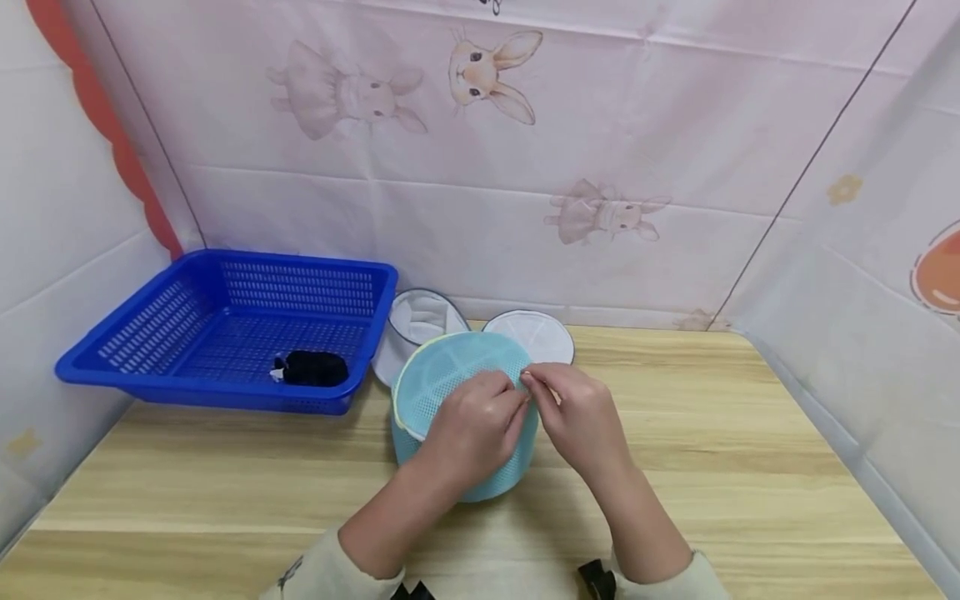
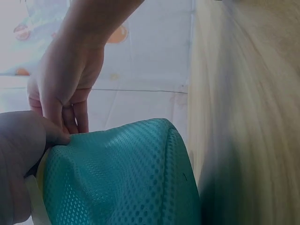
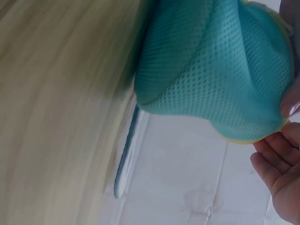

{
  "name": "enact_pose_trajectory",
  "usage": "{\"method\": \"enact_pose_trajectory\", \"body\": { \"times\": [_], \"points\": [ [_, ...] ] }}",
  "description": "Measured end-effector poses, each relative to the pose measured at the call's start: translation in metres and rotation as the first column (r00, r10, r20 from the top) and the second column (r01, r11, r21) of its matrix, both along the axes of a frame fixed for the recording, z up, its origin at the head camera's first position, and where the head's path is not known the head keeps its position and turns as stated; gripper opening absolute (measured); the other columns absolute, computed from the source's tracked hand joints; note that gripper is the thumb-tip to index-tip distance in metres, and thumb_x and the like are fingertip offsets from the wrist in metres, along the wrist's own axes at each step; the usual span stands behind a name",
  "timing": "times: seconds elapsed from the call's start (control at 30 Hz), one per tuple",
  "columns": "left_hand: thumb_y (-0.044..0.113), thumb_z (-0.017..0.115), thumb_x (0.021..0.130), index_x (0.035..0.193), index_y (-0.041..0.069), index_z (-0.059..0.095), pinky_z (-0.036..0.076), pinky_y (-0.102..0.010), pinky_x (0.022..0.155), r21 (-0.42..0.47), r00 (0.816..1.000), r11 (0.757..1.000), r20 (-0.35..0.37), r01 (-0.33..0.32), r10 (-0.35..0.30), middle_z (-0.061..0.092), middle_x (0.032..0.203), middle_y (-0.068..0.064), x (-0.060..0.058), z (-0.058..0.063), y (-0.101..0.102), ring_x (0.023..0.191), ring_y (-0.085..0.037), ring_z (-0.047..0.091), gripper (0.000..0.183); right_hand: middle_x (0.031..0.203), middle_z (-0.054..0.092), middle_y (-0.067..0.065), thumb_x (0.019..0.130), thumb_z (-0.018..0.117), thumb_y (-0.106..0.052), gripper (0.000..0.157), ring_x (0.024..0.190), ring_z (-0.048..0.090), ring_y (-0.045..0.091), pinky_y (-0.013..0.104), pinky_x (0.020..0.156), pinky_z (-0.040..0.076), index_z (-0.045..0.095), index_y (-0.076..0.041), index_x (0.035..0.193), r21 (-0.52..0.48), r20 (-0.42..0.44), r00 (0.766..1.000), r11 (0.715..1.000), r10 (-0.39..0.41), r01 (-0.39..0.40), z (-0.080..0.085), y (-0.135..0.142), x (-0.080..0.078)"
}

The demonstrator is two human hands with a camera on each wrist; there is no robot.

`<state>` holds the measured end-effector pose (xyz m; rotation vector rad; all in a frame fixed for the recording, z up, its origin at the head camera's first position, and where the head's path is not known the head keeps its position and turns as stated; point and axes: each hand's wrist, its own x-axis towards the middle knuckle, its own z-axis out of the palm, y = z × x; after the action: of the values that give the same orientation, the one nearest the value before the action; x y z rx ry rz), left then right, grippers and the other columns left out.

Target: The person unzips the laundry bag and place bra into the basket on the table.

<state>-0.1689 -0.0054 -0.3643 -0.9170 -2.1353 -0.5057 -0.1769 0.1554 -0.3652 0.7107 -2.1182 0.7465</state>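
Turquoise mesh bag (image 1: 429,382) sits around the middle of the surface (image 1: 735,467), somewhat nearer the far edge; yellow-green trim runs along its rim. Its lower end is close over the wood, and whether it bears fully on it I cannot tell. Left hand (image 1: 478,425): fingers curled, grip grasping the bag at its rim; the left wrist view shows a thumb pressed on the mesh there. Right hand (image 1: 579,415): grip pinching at the right part of the same rim, thumb and index finger together, just beside the left hand; the detail between the fingertips is too small to identify. The mesh is creased below the hands in the right wrist view. Behind the bag, near the far edge, are two white pieces with dark trim: a white mesh bag (image 1: 408,323) on the left, its round top facing up, and a white round piece (image 1: 534,335) on the right, both partly hidden by the turquoise one. Blue basket (image 1: 240,337) stands at the far left corner, its walls slotted; a black item (image 1: 311,368) with a pale bit at one end lies inside by the near wall. Rabbit-printed cloth (image 1: 465,217) hangs behind the far edge. Light sleeves (image 1: 330,571) cover both forearms above the wrists.
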Motion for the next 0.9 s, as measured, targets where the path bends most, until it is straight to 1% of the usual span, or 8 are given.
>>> {"method": "enact_pose_trajectory", "body": {
  "times": [0.17,0.27,0.4,0.47,0.57,0.73,0.83,0.9],
  "points": [
    [0.009,0.075,0.081,0.072,0.010,0.069,0.049,-0.023,0.059,-0.055,0.998,0.998,-0.041,0.040,-0.042,0.057,0.073,0.001,0.003,-0.005,0.004,0.067,-0.014,0.056,0.012,0.084,0.074,0.006,0.081,0.077,0.001,0.010,0.078,0.071,0.019,0.031,0.069,0.059,0.074,-0.002,0.090,0.001,0.005,0.999,0.999,-0.036,0.036,-0.004,0.007,-0.004],
    [0.010,0.075,0.081,0.073,0.011,0.069,0.050,-0.024,0.059,-0.081,0.999,0.996,-0.029,0.031,-0.033,0.058,0.074,0.001,0.005,-0.006,0.006,0.067,-0.014,0.057,0.011,0.086,0.075,0.007,0.083,0.075,0.000,0.008,0.080,0.072,0.021,0.033,0.070,0.059,0.075,-0.001,0.091,-0.001,0.009,0.999,0.999,-0.051,0.051,-0.004,0.010,-0.006],
    [0.013,0.075,0.083,0.077,0.011,0.072,0.052,-0.025,0.061,-0.085,0.998,0.996,0.053,-0.030,0.034,0.061,0.077,0.001,0.007,-0.004,0.006,0.069,-0.013,0.058,0.007,0.088,0.075,0.009,0.084,0.074,-0.001,0.007,0.084,0.073,0.023,0.035,0.073,0.060,0.074,-0.001,0.092,0.001,0.012,0.998,0.998,-0.055,0.055,-0.004,0.012,-0.007],
    [0.016,0.076,0.083,0.079,0.011,0.073,0.053,-0.025,0.061,-0.074,0.992,0.995,0.099,-0.074,0.081,0.061,0.077,0.001,0.007,-0.003,0.004,0.069,-0.013,0.059,0.006,0.088,0.075,0.009,0.084,0.074,-0.001,0.008,0.084,0.073,0.023,0.034,0.074,0.060,0.074,-0.001,0.092,0.004,0.010,0.999,0.999,-0.049,0.049,-0.003,0.011,-0.006],
    [0.018,0.077,0.083,0.080,0.011,0.073,0.053,-0.025,0.059,-0.053,0.983,0.991,0.129,-0.123,0.129,0.062,0.077,0.001,0.007,-0.002,0.002,0.069,-0.014,0.058,0.008,0.087,0.074,0.008,0.084,0.075,-0.001,0.007,0.083,0.072,0.022,0.032,0.073,0.060,0.074,-0.002,0.091,0.010,0.001,1.000,1.000,-0.027,0.027,-0.002,0.007,-0.004],
    [0.014,0.076,0.082,0.079,0.009,0.072,0.050,-0.024,0.056,0.009,0.986,0.990,0.093,-0.140,0.139,0.059,0.074,0.001,0.002,-0.001,0.000,0.064,-0.013,0.055,0.007,0.086,0.073,0.005,0.083,0.075,-0.001,0.008,0.083,0.071,0.018,0.030,0.073,0.059,0.073,-0.004,0.090,0.036,-0.029,0.999,0.999,0.038,-0.036,0.001,-0.002,0.001],
    [0.011,0.073,0.084,0.080,0.008,0.073,0.050,-0.024,0.056,0.035,0.992,0.993,0.068,-0.112,0.110,0.059,0.073,0.001,0.001,0.000,-0.001,0.063,-0.013,0.055,0.005,0.087,0.073,0.004,0.083,0.075,0.000,0.009,0.084,0.070,0.017,0.029,0.073,0.058,0.073,-0.004,0.090,0.033,-0.033,0.998,0.998,0.049,-0.048,0.002,-0.005,0.003],
    [0.009,0.073,0.084,0.079,0.007,0.073,0.050,-0.024,0.056,0.027,0.995,0.996,0.053,-0.084,0.082,0.059,0.072,0.001,0.001,0.001,-0.002,0.062,-0.013,0.054,0.006,0.086,0.073,0.005,0.083,0.075,-0.001,0.008,0.083,0.070,0.017,0.028,0.073,0.058,0.073,-0.004,0.090,0.022,-0.025,0.999,0.999,0.042,-0.042,0.001,-0.005,0.003]
  ]
}}
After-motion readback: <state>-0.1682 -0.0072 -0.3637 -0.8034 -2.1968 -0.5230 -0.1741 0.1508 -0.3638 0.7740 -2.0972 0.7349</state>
